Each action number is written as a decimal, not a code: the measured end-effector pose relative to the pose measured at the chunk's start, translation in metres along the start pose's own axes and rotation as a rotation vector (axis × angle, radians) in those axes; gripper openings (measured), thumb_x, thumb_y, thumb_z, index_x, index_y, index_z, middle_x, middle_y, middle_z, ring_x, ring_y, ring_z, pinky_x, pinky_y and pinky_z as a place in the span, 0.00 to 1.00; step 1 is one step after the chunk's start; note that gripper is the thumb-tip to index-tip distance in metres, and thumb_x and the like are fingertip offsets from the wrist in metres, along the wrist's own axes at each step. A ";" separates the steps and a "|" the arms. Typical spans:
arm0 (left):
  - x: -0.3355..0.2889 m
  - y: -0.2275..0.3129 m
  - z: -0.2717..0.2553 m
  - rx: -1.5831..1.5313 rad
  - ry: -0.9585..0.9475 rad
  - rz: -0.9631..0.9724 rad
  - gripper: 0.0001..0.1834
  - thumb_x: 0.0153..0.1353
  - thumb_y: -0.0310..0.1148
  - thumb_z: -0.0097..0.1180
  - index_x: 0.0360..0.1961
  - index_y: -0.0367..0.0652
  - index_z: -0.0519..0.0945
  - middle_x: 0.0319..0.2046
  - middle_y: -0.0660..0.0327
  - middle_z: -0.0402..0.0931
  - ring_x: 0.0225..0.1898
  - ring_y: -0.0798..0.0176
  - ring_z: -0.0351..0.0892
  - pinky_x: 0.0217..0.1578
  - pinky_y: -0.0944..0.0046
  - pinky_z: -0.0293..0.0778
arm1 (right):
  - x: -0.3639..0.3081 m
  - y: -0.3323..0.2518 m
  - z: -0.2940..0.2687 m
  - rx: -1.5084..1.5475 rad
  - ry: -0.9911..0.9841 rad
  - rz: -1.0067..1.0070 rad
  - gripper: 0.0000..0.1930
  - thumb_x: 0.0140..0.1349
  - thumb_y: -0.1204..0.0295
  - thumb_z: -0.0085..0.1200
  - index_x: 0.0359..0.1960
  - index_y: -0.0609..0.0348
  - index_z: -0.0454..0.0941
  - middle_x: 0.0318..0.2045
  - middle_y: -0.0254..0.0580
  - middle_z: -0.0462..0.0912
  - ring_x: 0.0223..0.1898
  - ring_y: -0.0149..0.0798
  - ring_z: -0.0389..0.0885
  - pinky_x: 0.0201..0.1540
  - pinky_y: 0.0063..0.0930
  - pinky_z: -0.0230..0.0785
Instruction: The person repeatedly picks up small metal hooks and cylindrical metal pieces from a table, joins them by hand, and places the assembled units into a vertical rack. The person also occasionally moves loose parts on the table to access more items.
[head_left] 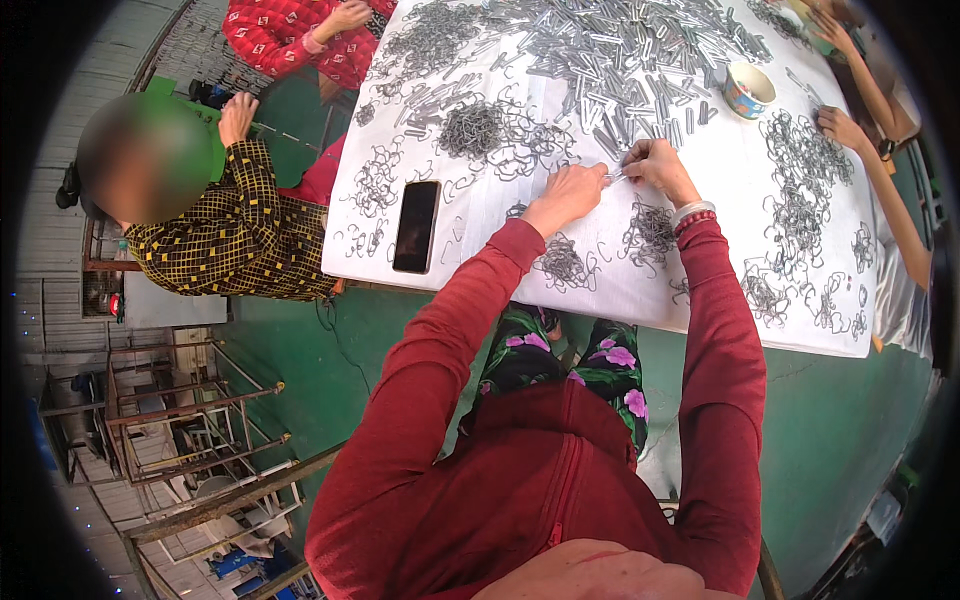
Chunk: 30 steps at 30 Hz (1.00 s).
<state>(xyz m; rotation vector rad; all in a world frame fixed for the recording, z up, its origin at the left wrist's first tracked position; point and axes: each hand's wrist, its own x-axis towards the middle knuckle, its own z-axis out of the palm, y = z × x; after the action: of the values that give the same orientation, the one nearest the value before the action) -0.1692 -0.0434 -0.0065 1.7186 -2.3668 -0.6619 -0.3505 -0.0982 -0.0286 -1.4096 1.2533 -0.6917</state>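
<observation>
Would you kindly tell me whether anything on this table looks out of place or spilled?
The dark phone stands out: it lies on the white tabletop, left of the left hand, unlike the bent metal pieces around it. No spill or damage is evident, though the pieces are too small to judge.

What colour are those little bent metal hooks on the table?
The hooks are dark silvery grey, best seen in the head view.

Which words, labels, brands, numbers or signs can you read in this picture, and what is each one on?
None can be read.
Bowl: coloured print on its side, too small to make out.
Phone: dark screen, no readable text.
Red patterned sleeve: pale marks, too small to tell whether they are letters.
Metal pieces: too small to show any lettering.
</observation>
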 end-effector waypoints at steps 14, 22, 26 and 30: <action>0.013 0.013 -0.010 0.229 -0.082 0.067 0.12 0.61 0.38 0.48 0.37 0.41 0.77 0.28 0.45 0.78 0.32 0.42 0.78 0.32 0.46 0.72 | -0.004 0.007 0.003 0.062 0.070 -0.045 0.03 0.43 0.83 0.56 0.23 0.69 0.77 0.17 0.38 0.77 0.16 0.28 0.74 0.21 0.22 0.67; 0.018 0.018 0.000 0.416 -0.038 0.157 0.10 0.52 0.28 0.48 0.34 0.38 0.78 0.27 0.48 0.79 0.30 0.46 0.81 0.30 0.48 0.74 | 0.000 0.009 0.005 0.007 0.046 -0.032 0.05 0.45 0.84 0.55 0.26 0.67 0.77 0.19 0.36 0.77 0.18 0.26 0.74 0.22 0.20 0.69; 0.004 0.020 0.009 0.376 0.109 0.165 0.08 0.55 0.27 0.45 0.32 0.36 0.74 0.25 0.48 0.79 0.26 0.48 0.81 0.27 0.49 0.74 | 0.003 0.013 0.004 -0.004 0.066 -0.035 0.06 0.45 0.83 0.56 0.28 0.68 0.77 0.19 0.37 0.78 0.18 0.27 0.75 0.22 0.21 0.69; -0.016 0.024 0.009 0.268 0.285 0.108 0.06 0.62 0.29 0.40 0.33 0.38 0.68 0.21 0.50 0.77 0.23 0.46 0.79 0.23 0.50 0.72 | -0.007 0.003 0.003 -0.165 0.191 -0.119 0.06 0.45 0.82 0.57 0.28 0.67 0.78 0.18 0.39 0.78 0.19 0.29 0.76 0.23 0.24 0.69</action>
<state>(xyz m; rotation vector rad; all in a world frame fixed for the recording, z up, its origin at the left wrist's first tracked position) -0.1878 -0.0199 -0.0015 1.6344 -2.4031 -0.0763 -0.3508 -0.0902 -0.0301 -1.5927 1.4102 -0.8351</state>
